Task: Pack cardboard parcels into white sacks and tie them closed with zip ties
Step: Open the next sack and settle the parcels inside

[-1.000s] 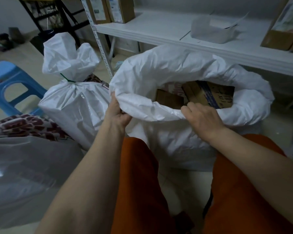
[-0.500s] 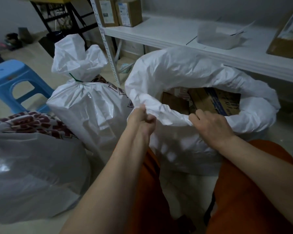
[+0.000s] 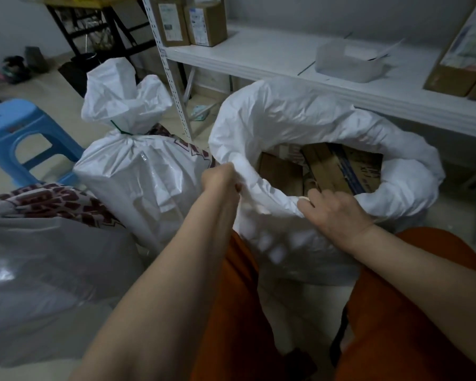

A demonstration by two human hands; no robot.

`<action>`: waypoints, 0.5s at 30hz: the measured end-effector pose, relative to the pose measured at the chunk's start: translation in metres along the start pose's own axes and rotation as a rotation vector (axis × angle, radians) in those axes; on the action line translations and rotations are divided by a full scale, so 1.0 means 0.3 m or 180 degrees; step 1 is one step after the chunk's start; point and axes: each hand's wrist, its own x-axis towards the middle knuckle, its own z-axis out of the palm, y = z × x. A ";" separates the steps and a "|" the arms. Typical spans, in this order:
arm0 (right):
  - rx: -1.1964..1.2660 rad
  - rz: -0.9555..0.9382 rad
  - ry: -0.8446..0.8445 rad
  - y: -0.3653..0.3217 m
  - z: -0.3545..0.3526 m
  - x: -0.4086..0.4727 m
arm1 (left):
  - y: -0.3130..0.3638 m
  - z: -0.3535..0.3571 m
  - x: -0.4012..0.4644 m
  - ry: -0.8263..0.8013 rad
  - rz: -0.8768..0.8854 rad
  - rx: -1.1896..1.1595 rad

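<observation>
A: Which step is this?

B: My guess is the closing step. Left of the left hand (image 3: 222, 179) stands a tied sack (image 3: 138, 171) with a green zip tie (image 3: 120, 129) round its neck. The open sack (image 3: 322, 125) between the knees isn't tied.

A: What are the hands doing?

B: The left hand is curled tight round a bunch of the near rim, arm reaching forward. To its right, the right hand (image 3: 333, 210) pinches the same rim, fingers hooked over the edge.

A: And the parcels?

B: The cardboard parcels (image 3: 330, 169) lie inside the sack, just beyond the right hand.

A: What does the next move call for?

B: Probably unrolling the turned-down rim, gathering it into a neck, then fetching a tie. I see no loose one.
</observation>
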 end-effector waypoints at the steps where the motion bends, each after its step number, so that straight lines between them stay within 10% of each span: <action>1: 0.0079 0.0007 -0.0050 -0.001 -0.001 -0.007 | 0.012 0.000 0.010 -0.0190 -0.0250 -0.0172; 7: 0.1649 0.0323 -0.1807 0.058 -0.112 0.075 | -0.015 -0.069 0.036 -0.0906 -0.0659 -0.0137; 9: 0.2085 0.0522 -0.1070 0.084 -0.153 0.162 | -0.021 -0.099 0.053 -0.0949 -0.0603 0.0057; 12: 0.0778 -0.0179 0.0397 0.086 -0.150 0.336 | -0.023 -0.131 0.074 -0.1204 -0.0448 0.0076; 15: 0.0072 -0.0905 0.0453 0.034 -0.153 0.512 | -0.029 -0.145 0.071 -0.1397 -0.0160 0.0663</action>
